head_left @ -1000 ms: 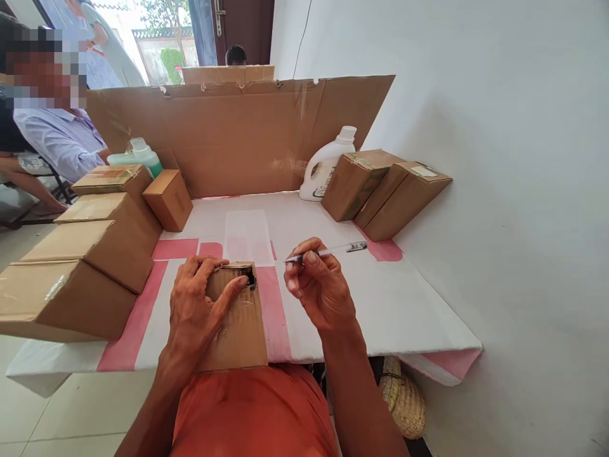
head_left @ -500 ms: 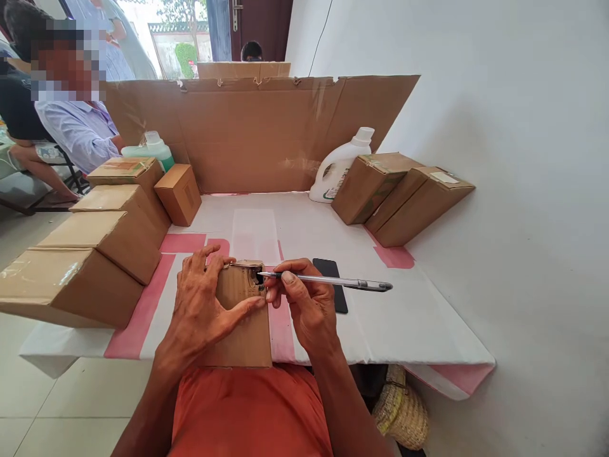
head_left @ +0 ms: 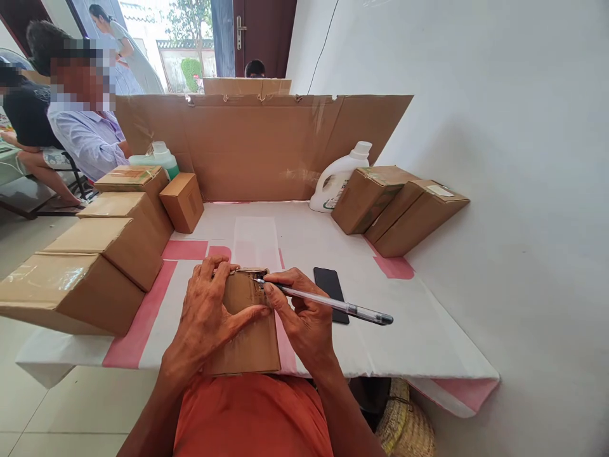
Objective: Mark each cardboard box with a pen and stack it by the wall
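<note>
A small brown piece of cardboard (head_left: 250, 349), perhaps a flat box, lies at the table's front edge, close to my body. Its upper right corner has a torn, dark, ragged patch. Spread over its left side, my left hand (head_left: 207, 314) grips it, with the fingers at the far edge and the thumb across the face. My right hand (head_left: 304, 317) pinches a clear-barrelled pen (head_left: 337, 303) near its tip. The tip is at the torn corner, and the pen's dark end points right. Just beyond my right hand lies a black phone (head_left: 332, 287), partly hidden by it.
Cardboard boxes (head_left: 95, 285) line the table's left side; more boxes (head_left: 413, 212) lean at the right beside a white jug (head_left: 340, 181). A green bottle (head_left: 164, 158) stands behind the left boxes. A cardboard screen (head_left: 261, 146) closes the back. A person (head_left: 88, 136) sits beyond it, left.
The pen tip has shifted slightly left on the torn corner, and the pen slants more steeply. My left hand keeps its hold. The whole view has tilted up a little.
</note>
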The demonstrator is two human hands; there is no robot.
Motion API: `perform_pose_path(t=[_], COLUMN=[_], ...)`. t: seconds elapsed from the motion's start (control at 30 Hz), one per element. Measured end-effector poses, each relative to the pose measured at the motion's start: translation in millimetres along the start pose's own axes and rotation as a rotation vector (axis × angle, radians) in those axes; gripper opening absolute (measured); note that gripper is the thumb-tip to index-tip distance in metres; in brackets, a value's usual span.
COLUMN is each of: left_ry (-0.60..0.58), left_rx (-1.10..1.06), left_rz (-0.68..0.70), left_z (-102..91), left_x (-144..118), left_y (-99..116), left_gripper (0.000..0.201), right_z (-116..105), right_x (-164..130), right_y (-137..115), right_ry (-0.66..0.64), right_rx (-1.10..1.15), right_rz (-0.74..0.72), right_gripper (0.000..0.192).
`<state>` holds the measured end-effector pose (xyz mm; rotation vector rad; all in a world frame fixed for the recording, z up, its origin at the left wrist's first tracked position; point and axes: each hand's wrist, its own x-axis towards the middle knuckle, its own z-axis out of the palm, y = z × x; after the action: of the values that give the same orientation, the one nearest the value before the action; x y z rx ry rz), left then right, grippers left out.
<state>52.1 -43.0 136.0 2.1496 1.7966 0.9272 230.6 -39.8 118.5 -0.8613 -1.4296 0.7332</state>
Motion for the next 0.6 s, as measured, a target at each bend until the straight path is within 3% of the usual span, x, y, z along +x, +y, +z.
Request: perform_pose_path(t=[0.4, 0.6], left_ry=[0.052, 0.050], left_rx=[0.037, 0.032], left_rz=[0.029, 0.018], left_z=[5.0, 3.6], left_x=[0.4, 2.8], left_y=[-3.8, -2.5], left_gripper=[0.061, 0.066], right_z=[-8.7, -24.2], right_x=[0.4, 0.6], right_y=[-9.7, -16.7], right_ry=[-0.089, -0.012], right_rx=[-0.119, -0.162], right_rz=[0.041, 0.084], right_gripper=[0.014, 0.017])
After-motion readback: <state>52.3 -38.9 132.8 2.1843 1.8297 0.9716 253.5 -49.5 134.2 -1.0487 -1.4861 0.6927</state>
